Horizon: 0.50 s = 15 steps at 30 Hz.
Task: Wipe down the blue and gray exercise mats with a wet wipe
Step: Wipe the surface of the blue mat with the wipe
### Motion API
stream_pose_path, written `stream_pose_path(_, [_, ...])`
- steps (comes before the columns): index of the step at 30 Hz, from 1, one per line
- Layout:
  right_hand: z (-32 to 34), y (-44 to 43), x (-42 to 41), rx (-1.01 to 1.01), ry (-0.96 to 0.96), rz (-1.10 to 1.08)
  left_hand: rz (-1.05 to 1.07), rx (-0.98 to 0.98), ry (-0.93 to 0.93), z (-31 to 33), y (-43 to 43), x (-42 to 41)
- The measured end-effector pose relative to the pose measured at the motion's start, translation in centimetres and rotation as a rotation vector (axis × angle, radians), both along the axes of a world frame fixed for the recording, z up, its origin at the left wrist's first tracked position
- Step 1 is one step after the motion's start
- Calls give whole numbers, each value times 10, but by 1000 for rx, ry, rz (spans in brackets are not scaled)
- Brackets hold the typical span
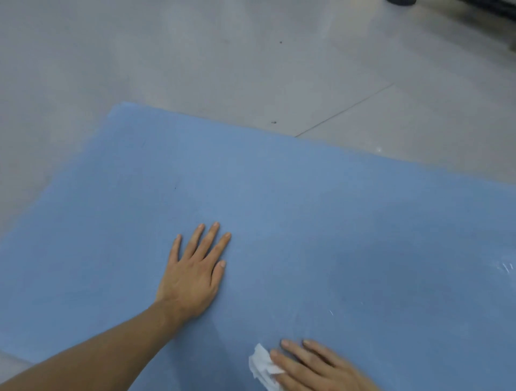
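The blue exercise mat [279, 201] lies flat on the floor and fills most of the lower view. My left hand [192, 273] rests palm down on it near the middle, fingers straight and spread. My right hand [312, 368] is at the bottom edge of the view, fingers straight, pressing a crumpled white wet wipe [262, 365] against the mat. Part of the wipe sticks out to the left of the fingers. A darker damp patch [391, 273] shows on the mat to the right. No gray mat is in view.
Pale gray tiled floor [223, 61] surrounds the mat at the back and left, with a thin joint line [346, 108]. A dark object [402, 2] sits at the top right edge.
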State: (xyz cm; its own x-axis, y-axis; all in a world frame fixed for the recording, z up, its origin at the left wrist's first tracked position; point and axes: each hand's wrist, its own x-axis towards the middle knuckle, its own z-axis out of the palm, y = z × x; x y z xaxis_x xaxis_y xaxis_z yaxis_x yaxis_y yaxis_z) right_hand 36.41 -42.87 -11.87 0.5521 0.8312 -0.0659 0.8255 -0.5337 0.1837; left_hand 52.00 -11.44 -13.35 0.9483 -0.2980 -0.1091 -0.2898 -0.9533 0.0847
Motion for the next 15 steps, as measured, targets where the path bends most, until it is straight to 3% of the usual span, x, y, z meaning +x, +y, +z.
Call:
stream_pose_path(5, [13,-25,43,217,-67,-303,18,-2,21,5,-4,-1])
stream_pose_path(12, [17,-79,91,274,-19,-886,39,-41,54,9,-8,-1])
stream_pose_path(15, [13,-67,81,302,16,-817,45,-64,70,11,-12,1])
